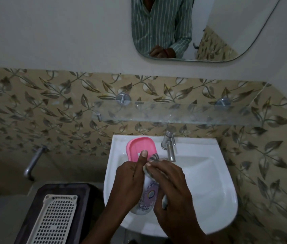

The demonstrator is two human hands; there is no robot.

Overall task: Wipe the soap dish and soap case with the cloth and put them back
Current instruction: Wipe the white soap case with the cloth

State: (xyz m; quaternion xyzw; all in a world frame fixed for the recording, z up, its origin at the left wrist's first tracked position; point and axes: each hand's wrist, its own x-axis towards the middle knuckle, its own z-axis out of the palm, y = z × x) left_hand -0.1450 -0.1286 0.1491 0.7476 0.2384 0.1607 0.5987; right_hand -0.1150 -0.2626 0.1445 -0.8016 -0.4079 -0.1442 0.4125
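Leaf-patterned tiles [54, 113] cover the wall behind a white basin [209, 187], with a glass shelf [174, 113] fixed above the chrome tap [169, 147] and a mirror [192, 29] higher up reflecting a striped shirt. Over the basin, the left hand [128, 184] is closed around a patterned lilac soap dish [148, 196], thumb stretched up along its edge. The right hand [172, 189] is closed on a striped grey cloth [152, 161], pressing it against the upper end of the dish; another fold of cloth shows under the palm. A pink soap case [140, 147] lies on the basin's back left rim, just behind the left thumb. To the left, a cream perforated tray [54, 221] rests on a dark stool [33, 208], and a metal pipe [33, 161] juts from the wall.
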